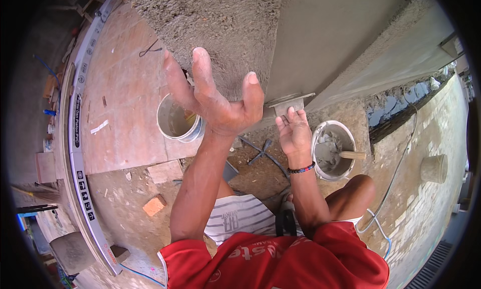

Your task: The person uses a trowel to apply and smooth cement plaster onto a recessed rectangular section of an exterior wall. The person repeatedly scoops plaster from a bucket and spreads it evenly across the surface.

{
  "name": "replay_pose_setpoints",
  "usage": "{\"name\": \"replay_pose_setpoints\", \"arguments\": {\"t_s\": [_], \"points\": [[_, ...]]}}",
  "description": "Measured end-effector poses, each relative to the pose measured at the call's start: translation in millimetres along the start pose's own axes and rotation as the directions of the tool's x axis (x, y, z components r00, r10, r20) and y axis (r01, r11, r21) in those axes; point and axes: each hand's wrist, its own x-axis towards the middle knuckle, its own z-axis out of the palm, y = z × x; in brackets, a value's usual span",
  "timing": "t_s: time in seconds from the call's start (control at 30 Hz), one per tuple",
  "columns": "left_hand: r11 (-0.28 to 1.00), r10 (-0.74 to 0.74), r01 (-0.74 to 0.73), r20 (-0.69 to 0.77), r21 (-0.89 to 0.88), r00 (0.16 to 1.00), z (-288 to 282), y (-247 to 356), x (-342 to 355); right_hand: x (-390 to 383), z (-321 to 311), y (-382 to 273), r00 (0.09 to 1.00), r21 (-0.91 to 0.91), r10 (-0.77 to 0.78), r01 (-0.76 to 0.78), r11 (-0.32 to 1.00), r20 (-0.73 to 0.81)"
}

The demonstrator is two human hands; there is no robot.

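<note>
In the head view, the flat grey plastering tool with a thin straight edge [289, 107] sits near the lower end of the smooth grey plastered face [325, 43], just beside the corner where the rough grey plastered face [215, 23] begins. The right hand [294, 136] appears to pinch its near side between gathered fingertips. The left hand [228, 111] is spread wide in front of the rough face, fingers and thumb well apart and gripping nothing; whether it touches the plaster I cannot tell.

The tool looks light, thin and stiff, probably slippery where mortar wets it; the near side seems the safest hold, clear of the long edge. The fresh-looking plaster is likely soft and easily marked.

The reddish tiled floor [125, 108] carries a white plastic bucket [189, 135] near its right edge; a long pale straight bar [75, 121] runs along its left edge. Below the tiles' near edge, an orange brick piece [154, 205] lies on dusty ground. Right of the person's right hand stands a pale round mortar bucket [345, 165] with a wooden handle [353, 155] over its rim.
</note>
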Motion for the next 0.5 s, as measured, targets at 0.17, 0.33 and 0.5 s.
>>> {"name": "replay_pose_setpoints", "arguments": {"t_s": [0.17, 0.33, 0.5], "points": [[0.996, -0.024, 0.019, 0.059, 0.083, 0.998, -2.7, 3.3, 1.6, -49.2, 79.4, -54.6, 0.981, 0.019, -0.182, 0.181, 0.983, 0.070], [0.994, -0.029, 0.021, 0.072, 0.104, 0.997, -6.0, 1.9, 0.8, -83.9, 102.4, -103.5, 0.750, 0.187, -0.464, 0.429, 0.884, 0.472], [0.998, 0.004, -0.006, 0.024, 0.066, 1.000, -2.9, 3.2, 2.6, -47.3, 3.7, -71.9, 0.857, 0.078, -0.363, 0.360, 0.930, 0.365]]}}
